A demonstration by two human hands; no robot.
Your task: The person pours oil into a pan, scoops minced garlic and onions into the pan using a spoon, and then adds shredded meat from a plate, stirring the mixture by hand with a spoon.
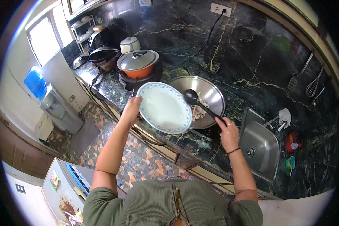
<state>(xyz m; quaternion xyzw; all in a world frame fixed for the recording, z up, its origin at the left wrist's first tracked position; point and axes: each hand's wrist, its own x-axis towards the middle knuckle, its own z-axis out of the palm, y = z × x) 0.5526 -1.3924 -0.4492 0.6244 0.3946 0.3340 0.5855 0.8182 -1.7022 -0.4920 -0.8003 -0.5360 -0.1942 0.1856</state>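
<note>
My left hand (132, 110) grips the left rim of a white oval plate (164, 108) with a blue patterned border. Only small specks show on the plate, which is tilted over the near-left side of a stainless steel wok (213, 93). In my right hand (228, 134) is the handle of a black ladle (191, 96); its bowl is raised over the wok beside the plate's right edge. Shredded pale meat (200, 111) lies at the bottom of the wok, partly covered by the ladle and plate. Beneath the wok, a black electric cooktop (207, 133) shows a small red light.
An orange pot with a metal lid (138, 66) sits on a burner to the left. Behind it stands a white lidded pot (130, 45). A steel sink (261, 152) is at the right. The cooktop's black cord (204, 42) runs up to a wall outlet (221, 10).
</note>
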